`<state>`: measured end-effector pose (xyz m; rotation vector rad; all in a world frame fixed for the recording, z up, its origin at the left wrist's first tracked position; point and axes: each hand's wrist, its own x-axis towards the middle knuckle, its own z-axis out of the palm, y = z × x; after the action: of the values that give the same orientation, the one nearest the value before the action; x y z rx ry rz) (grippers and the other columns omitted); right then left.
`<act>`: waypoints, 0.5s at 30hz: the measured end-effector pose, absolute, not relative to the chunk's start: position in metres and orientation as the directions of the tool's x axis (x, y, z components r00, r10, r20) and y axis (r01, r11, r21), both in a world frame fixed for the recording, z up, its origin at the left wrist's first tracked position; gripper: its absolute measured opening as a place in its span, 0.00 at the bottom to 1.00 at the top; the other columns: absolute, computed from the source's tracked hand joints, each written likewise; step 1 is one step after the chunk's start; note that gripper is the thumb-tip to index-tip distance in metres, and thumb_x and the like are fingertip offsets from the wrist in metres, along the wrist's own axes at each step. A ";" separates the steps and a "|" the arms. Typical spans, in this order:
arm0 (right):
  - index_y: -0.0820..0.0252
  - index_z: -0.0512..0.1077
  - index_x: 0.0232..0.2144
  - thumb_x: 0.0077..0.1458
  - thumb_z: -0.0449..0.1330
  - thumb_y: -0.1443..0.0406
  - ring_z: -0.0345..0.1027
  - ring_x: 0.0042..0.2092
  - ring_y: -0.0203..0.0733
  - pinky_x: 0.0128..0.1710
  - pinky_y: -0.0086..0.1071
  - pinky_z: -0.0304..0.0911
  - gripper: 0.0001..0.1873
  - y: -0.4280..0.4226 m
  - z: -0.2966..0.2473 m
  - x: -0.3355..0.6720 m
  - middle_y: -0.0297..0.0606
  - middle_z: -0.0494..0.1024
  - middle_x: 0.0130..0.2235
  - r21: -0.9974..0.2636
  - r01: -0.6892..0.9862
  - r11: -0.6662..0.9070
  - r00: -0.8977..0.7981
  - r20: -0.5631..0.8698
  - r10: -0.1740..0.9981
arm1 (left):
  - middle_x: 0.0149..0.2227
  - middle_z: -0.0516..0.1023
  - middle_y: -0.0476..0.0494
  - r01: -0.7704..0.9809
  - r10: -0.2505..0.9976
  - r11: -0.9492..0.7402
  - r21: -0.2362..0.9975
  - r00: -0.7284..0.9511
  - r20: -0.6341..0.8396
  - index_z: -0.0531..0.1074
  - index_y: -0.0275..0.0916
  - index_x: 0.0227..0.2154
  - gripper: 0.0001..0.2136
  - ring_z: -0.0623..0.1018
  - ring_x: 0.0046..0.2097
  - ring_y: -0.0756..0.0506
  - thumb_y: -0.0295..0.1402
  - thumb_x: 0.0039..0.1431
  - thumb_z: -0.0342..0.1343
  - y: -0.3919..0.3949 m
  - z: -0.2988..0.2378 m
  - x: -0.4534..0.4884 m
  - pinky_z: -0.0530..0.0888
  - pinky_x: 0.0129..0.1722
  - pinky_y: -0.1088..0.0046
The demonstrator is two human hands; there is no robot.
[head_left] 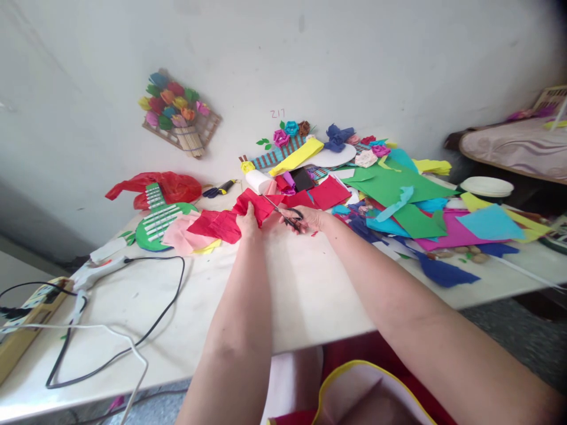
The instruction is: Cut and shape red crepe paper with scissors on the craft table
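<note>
My left hand (248,221) is closed on a folded piece of red paper (224,224), holding it just above the white table (305,295). My right hand (310,218) grips black-handled scissors (286,215), whose blades point up and left into the red paper near my left fingers. Both forearms reach forward from the bottom of the view. Pale pink paper (181,236) and a yellow scrap lie under and left of the red piece.
Several coloured paper sheets (398,195) cover the table's right side, with paper flowers (292,133) at the back. A green paper guitar (162,221), a red plastic bag (170,186), a white glue gun (97,268) and cables (146,330) lie left. White plates (486,186) sit far right.
</note>
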<state>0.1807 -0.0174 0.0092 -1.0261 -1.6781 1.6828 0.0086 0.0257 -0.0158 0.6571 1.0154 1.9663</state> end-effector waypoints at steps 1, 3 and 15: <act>0.64 0.67 0.33 0.48 0.53 0.46 0.61 0.17 0.31 0.10 0.21 0.47 0.25 -0.017 0.009 0.181 0.32 0.67 0.18 -0.989 0.135 -0.066 -0.561 -0.131 0.817 | 0.36 0.75 0.39 -0.417 0.839 -0.346 0.841 -0.539 0.078 0.69 0.32 0.36 0.13 0.77 0.35 0.47 0.32 0.46 0.58 0.025 -0.015 0.009 0.74 0.34 0.73; 0.64 0.67 0.33 0.48 0.54 0.47 0.61 0.17 0.31 0.10 0.21 0.47 0.25 -0.016 0.008 0.181 0.32 0.67 0.18 -0.989 0.135 -0.060 -0.561 -0.126 0.818 | 0.36 0.75 0.39 -0.409 0.838 -0.336 0.849 -0.541 0.071 0.69 0.32 0.36 0.13 0.77 0.36 0.47 0.32 0.47 0.58 0.024 -0.014 0.009 0.74 0.34 0.74; 0.65 0.68 0.32 0.48 0.55 0.48 0.59 0.16 0.28 0.11 0.21 0.46 0.23 -0.020 0.010 0.180 0.31 0.66 0.18 -0.990 0.126 -0.066 -0.542 -0.124 0.831 | 0.35 0.75 0.40 -0.401 0.827 -0.330 0.855 -0.560 0.057 0.69 0.33 0.34 0.12 0.77 0.36 0.46 0.32 0.46 0.58 0.025 -0.014 0.008 0.74 0.35 0.71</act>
<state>0.1800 -0.0204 0.0097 -1.0303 -1.6619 1.6596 0.0076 0.0252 -0.0142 0.6393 1.0706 1.9660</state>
